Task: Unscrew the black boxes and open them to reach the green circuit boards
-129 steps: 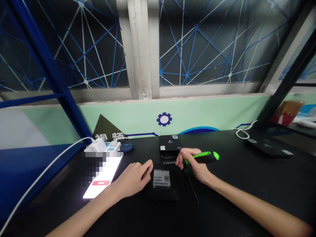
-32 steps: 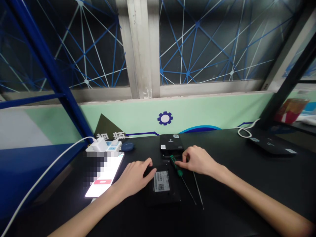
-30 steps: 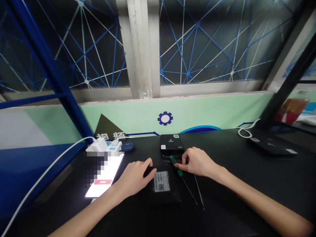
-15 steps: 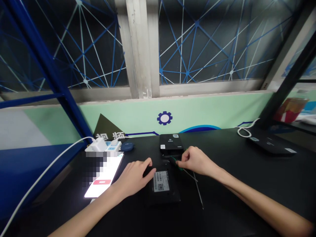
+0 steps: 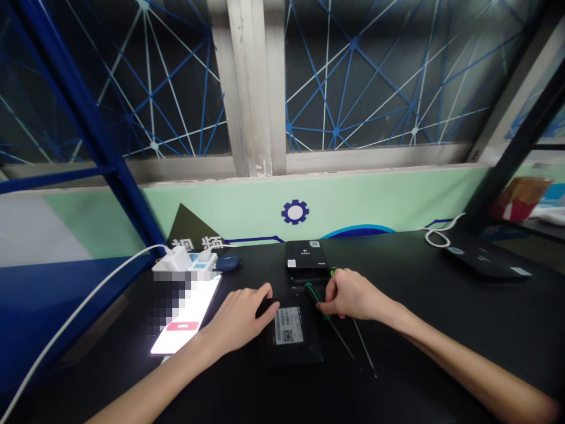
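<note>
My left hand [image 5: 242,311] is open, its fingers partly spread at the upper left edge of a flat black device [image 5: 309,347] with a white label. Just right of the device, my right hand [image 5: 353,296] is closed low over two screwdrivers. One screwdriver [image 5: 312,293] has a dark handle with green parts, and my thumb and fingertip touch its lower end; its thin shaft points toward me. A second screwdriver [image 5: 365,350] runs under the hand, which covers most of its handle, leaving a bright green end above. Which of them the fingers grip is partly hidden.
Behind my hands sits another black box [image 5: 306,256]. On the left are a lit phone [image 5: 194,312], a power strip [image 5: 203,263] with a white charger [image 5: 177,259], and a dark blue case [image 5: 228,263]. A black device [image 5: 485,259] and white cable [image 5: 436,237] lie far right.
My right hand has moved slightly right and toward me. The near screwdriver's shaft has swung down toward me, and the other's tip has shifted right. My left hand stays put.
</note>
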Action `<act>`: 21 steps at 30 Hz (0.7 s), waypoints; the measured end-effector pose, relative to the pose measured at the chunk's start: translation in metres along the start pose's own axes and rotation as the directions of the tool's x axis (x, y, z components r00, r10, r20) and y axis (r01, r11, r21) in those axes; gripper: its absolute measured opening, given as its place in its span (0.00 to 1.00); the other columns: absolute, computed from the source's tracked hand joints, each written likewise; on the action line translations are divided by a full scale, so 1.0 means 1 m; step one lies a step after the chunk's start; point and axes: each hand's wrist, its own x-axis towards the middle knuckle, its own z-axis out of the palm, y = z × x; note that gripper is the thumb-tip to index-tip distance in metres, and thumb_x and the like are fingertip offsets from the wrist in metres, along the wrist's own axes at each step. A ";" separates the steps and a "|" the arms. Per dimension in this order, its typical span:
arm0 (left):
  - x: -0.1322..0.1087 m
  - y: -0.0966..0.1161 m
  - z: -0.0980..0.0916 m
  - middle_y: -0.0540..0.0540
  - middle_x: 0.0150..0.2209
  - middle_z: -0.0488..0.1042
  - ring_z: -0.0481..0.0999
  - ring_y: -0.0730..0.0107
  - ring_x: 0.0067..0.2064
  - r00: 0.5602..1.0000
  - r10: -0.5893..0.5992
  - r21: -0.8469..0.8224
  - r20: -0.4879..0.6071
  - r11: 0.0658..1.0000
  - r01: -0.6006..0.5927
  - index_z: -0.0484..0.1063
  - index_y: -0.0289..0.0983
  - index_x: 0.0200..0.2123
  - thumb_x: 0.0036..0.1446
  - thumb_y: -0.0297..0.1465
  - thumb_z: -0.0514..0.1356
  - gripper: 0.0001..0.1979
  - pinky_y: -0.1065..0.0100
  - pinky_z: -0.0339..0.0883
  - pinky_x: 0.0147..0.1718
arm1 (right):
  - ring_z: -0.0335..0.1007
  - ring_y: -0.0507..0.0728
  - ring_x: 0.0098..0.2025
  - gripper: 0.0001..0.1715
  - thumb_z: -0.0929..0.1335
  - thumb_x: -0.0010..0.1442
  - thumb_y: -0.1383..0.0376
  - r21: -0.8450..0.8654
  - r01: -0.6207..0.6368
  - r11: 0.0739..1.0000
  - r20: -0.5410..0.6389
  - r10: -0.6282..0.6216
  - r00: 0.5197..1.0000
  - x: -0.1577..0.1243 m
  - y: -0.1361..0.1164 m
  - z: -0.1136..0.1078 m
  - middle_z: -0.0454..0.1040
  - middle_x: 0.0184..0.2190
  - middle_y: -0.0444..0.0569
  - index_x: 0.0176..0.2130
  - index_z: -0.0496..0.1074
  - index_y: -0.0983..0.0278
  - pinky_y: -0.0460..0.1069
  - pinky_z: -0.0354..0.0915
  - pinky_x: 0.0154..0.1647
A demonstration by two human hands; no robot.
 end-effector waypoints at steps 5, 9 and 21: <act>0.000 -0.002 0.003 0.51 0.26 0.72 0.74 0.60 0.30 1.000 -0.003 0.008 -0.010 1.000 0.003 0.65 0.42 0.41 0.69 0.44 0.46 0.15 0.66 0.55 0.28 | 0.71 0.57 0.28 0.13 0.74 0.44 0.54 -0.167 -0.026 0.986 -0.122 0.005 0.992 -0.003 -0.008 0.006 0.78 0.23 0.46 0.19 0.76 0.59 0.48 0.56 0.25; 0.001 -0.001 0.003 0.51 0.26 0.72 0.74 0.60 0.30 1.000 0.003 0.007 -0.009 1.000 -0.003 0.65 0.42 0.41 0.69 0.44 0.46 0.15 0.66 0.55 0.28 | 0.71 0.57 0.27 0.12 0.74 0.45 0.56 -0.149 -0.014 0.989 -0.152 -0.008 0.988 0.000 -0.004 0.013 0.76 0.22 0.46 0.18 0.74 0.59 0.48 0.56 0.25; 0.000 0.000 -0.001 0.52 0.25 0.70 0.72 0.63 0.27 1.000 0.019 -0.018 -0.007 1.000 -0.019 0.65 0.42 0.40 0.69 0.44 0.46 0.15 0.68 0.52 0.26 | 0.54 0.48 0.19 0.22 0.67 0.58 0.54 0.362 0.106 0.926 -0.234 -0.020 0.972 0.010 0.013 0.001 0.63 0.16 0.41 0.20 0.66 0.64 0.45 0.52 0.22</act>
